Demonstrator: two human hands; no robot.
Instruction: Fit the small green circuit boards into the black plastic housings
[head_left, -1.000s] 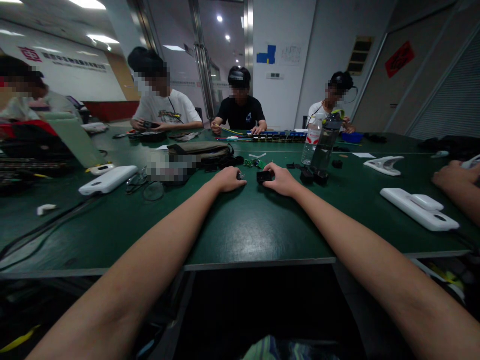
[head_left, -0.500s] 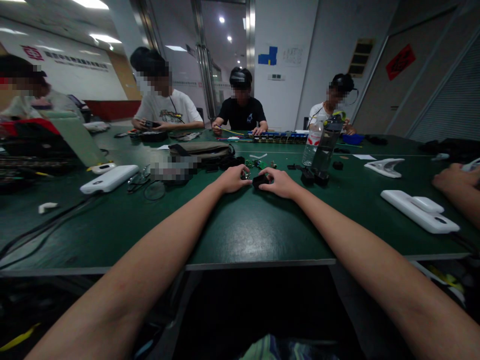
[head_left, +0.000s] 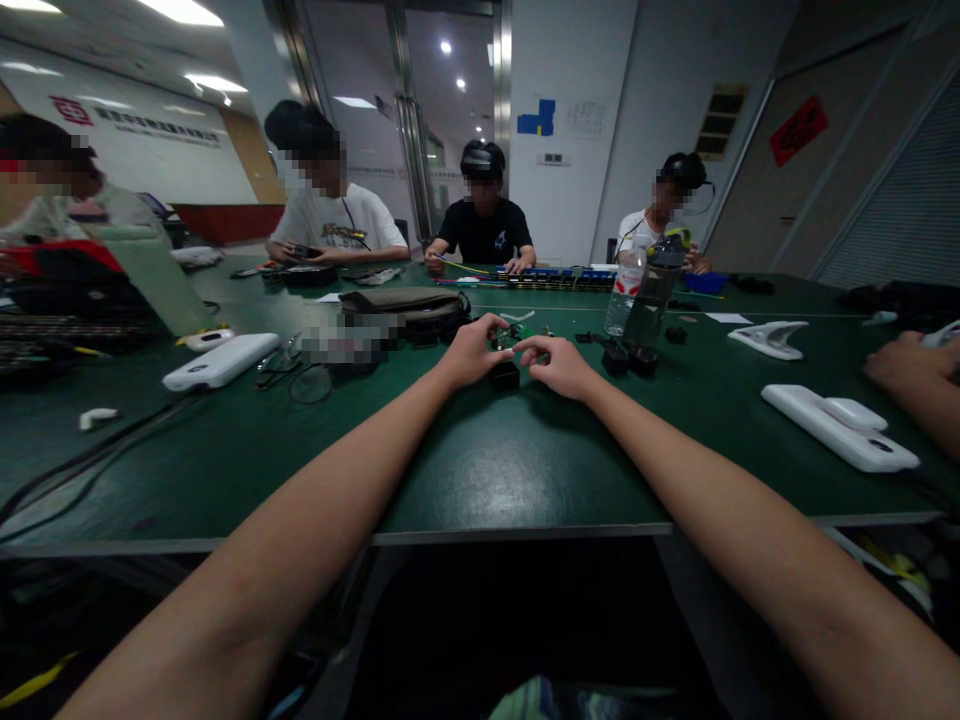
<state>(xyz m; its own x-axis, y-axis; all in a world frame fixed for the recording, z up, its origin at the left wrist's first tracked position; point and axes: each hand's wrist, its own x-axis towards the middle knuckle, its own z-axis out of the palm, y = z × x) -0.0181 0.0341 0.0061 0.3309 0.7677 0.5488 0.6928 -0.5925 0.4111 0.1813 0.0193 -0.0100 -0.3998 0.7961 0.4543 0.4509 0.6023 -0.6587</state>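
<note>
My left hand (head_left: 474, 354) is closed in a pinch around a small green circuit board (head_left: 505, 342) above the table. My right hand (head_left: 559, 366) sits just to its right, index finger stretched toward the board and close to my left thumb; its other fingers are curled, with nothing visible in them. Whether that fingertip touches the board or the thumb, I cannot tell. A small black box (head_left: 504, 377) stands on the green table (head_left: 480, 470) just below both hands. More green circuit boards (head_left: 523, 330) lie behind them, partly hidden.
A clear bottle (head_left: 621, 300) and a dark bottle (head_left: 657, 295) stand right of my hands, small black parts (head_left: 616, 356) beside them. A bag (head_left: 405, 305) lies left behind. White devices (head_left: 221, 362) flank both sides. Several people sit around; one hand (head_left: 911, 365) is at far right.
My right hand has let go of the black box, which now rests on the table. Its index finger has moved left to the circuit board in my left hand, which has risen slightly.
</note>
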